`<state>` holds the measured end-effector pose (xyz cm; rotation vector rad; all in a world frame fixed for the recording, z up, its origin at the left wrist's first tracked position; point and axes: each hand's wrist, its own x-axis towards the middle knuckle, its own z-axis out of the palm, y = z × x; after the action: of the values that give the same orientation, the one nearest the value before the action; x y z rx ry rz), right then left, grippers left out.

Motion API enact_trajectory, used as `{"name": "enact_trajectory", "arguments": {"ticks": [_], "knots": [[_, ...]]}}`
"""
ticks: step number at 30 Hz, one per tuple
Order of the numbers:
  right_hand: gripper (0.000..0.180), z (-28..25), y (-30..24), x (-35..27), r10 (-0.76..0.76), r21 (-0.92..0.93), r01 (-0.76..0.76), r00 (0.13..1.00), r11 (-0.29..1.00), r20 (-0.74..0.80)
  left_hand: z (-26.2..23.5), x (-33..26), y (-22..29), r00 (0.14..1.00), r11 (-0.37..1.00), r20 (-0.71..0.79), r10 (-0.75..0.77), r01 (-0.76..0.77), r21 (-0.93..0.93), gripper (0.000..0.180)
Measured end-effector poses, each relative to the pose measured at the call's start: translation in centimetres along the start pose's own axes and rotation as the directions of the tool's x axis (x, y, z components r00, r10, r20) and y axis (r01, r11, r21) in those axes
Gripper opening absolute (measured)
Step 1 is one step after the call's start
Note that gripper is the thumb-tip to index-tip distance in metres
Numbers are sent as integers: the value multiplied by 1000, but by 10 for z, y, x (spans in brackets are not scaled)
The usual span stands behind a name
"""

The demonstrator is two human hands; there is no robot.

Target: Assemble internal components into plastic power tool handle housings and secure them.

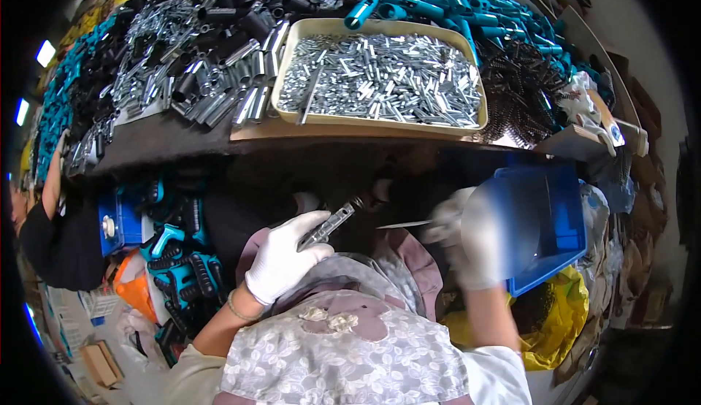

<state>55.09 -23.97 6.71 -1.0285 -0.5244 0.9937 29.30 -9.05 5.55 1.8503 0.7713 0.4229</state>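
Note:
My left hand (286,256), in a white glove, is closed around a grey metal cylinder (327,228) with holes along its side. A small dark coil spring (357,203) shows at the cylinder's upper end. My right hand (467,241), also gloved in white, is smeared by motion beside the blue crate (551,277). From its fingers a thin, pale, pointed metal tool (404,224) sticks out toward the left; the grip on it is blurred. The two hands are apart, above my lap and its grey patterned apron (343,368).
A cream tray (380,121) of small metal pins sits at the table's front edge. Behind it lie heaps of teal tubes (376,0), black and silver sleeves, and dark springs (518,91). Teal-black tool bodies (182,266) are piled at left, near another person's arm (52,182).

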Motion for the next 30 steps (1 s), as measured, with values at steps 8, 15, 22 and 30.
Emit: {"name": "enact_trajectory", "arguments": {"ticks": [8,15,22,30], "knots": [[27,116,92,10,309,320,-470,842,823,443,-40,-45,10,916,994,-393,-75,39,-99,43],[32,138,69,14,521,-215,-475,777,853,354,-58,-55,-3,852,971,-484,-199,106,-212,35],[18,141,75,14,479,-350,-383,842,855,249,-62,-53,-8,904,997,-422,-69,54,-48,37],[13,93,36,34,247,-526,-183,967,831,54,-69,-54,-10,937,974,-287,201,-159,162,39]]}}
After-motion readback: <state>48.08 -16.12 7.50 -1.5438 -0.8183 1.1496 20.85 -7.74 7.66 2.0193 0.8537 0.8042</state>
